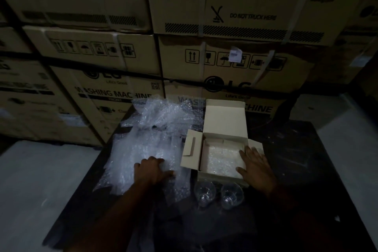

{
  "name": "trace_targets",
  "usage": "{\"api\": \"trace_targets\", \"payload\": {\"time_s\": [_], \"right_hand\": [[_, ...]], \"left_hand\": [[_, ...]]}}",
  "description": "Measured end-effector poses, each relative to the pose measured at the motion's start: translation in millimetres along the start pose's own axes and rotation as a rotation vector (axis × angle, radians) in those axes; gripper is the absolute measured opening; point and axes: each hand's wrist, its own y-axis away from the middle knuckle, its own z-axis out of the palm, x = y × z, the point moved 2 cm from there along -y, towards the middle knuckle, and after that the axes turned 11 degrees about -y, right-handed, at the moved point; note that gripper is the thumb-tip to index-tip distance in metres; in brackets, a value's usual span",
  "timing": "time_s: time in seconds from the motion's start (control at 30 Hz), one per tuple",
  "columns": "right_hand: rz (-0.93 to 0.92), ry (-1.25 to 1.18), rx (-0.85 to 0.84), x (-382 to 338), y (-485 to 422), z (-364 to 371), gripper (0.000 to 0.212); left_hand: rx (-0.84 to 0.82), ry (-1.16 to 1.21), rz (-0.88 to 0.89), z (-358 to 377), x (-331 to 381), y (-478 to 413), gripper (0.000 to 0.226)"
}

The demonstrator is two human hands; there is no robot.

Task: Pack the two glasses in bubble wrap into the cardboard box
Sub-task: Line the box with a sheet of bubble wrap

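Glasses (205, 191) stand unwrapped on the bench (296, 159), just in front of the open, wrap-lined cardboard box (225, 117). Left hand (152, 170) curls its fingers into the bubble wrap (141, 143), likely to pull a sheet. Right hand (256, 166), fingers spread flat, steadies the box edge.

dim scene. dark table (296, 159). open box (225, 120) at centre, lid flap upright at back, side flaps spread, bubble wrap lining bottom. right hand (256, 166) flat, fingers spread, resting on box's right wall and flap. left hand (152, 168) on wrap (147, 133) heaped left of box, fingers curled into it. two bare glasses, left glass (205, 192) and right glass (232, 194), side by side just in front of box. stacked cartons (245, 16) behind.
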Motion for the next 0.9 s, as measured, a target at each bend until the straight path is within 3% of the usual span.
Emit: {"api": "trace_targets", "payload": {"time_s": [0.07, 0.13, 0.2, 0.4, 0.5, 0.6, 0.77, 0.9], "right_hand": [[0.003, 0.012, -0.012, 0.4, 0.5, -0.3, 0.07], [0.004, 0.014, -0.025, 0.4, 0.4, -0.6, 0.07], [0.005, 0.024, -0.036, 0.1, -0.1, -1.7, 0.07], [0.001, 0.059, -0.074, -1.9, 1.0, -6.4, 0.073], [0.008, 0.054, -0.08, -2.4, 0.2, -6.8, 0.074], [0.015, 0.047, -0.094, 0.2, -0.9, -5.7, 0.079], [-0.011, -0.089, -0.012, -9.6, -3.8, -25.4, 0.086], [-0.126, -0.548, 0.063, -38.2, -3.6, -61.8, 0.094]], "left_hand": [[0.017, -0.025, 0.029, -3.2, 5.4, 2.0, 0.063], [0.067, -0.056, 0.036, -7.2, 7.8, 2.3, 0.033], [0.148, 0.018, -0.01, -9.2, 6.7, 2.3, 0.024], [0.462, 0.652, -0.101, -26.0, -12.3, -1.3, 0.024], [0.496, 0.977, -0.127, -46.2, -16.4, -3.9, 0.014], [0.539, 1.161, -0.024, -74.1, -15.6, -2.7, 0.019], [0.508, 1.206, 0.107, -122.6, 5.4, -1.2, 0.023], [0.263, 1.378, 0.071, -155.2, 35.7, -7.7, 0.02]]}}
